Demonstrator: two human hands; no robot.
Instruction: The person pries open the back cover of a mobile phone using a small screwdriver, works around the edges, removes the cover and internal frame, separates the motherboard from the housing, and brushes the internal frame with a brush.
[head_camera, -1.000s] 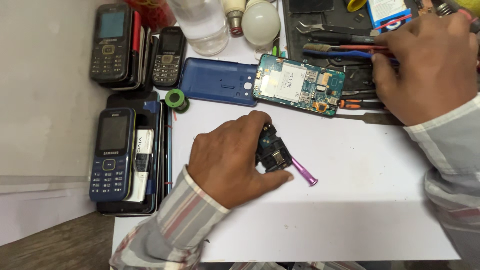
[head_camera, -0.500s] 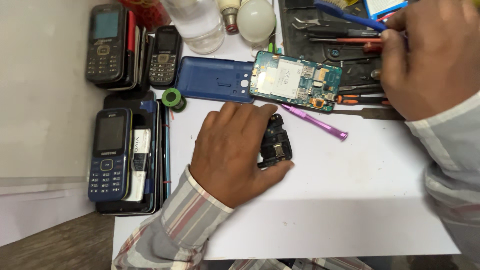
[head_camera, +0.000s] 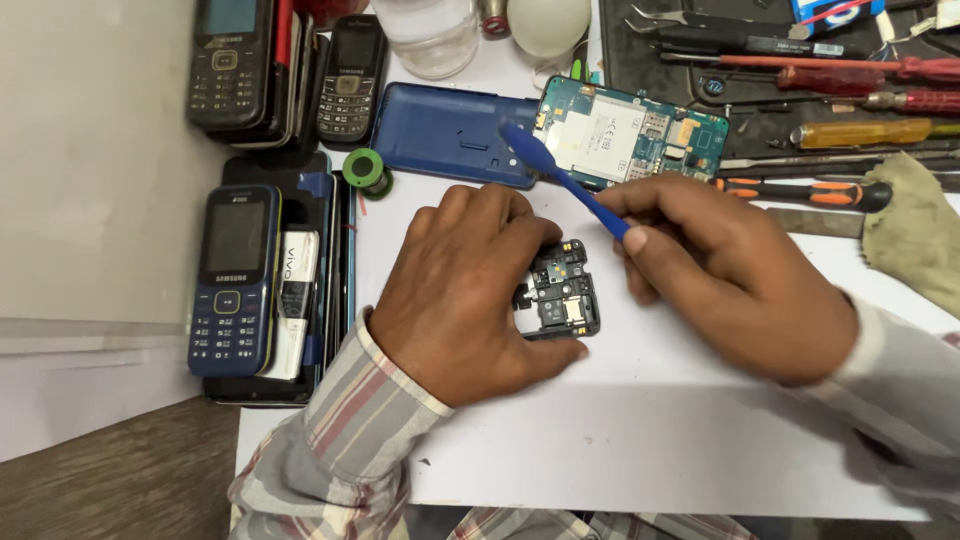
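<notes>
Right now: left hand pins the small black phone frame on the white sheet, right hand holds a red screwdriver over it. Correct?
Not quite. The right hand holds a blue plastic pry tool, not a red screwdriver; the head view shows it. The rest stands: the left hand pins the small black phone frame on the white sheet.

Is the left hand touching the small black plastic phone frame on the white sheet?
Touching. The head view shows the left hand with thumb and fingertips pressed against the small black phone frame, pinning it to the white sheet.
</notes>
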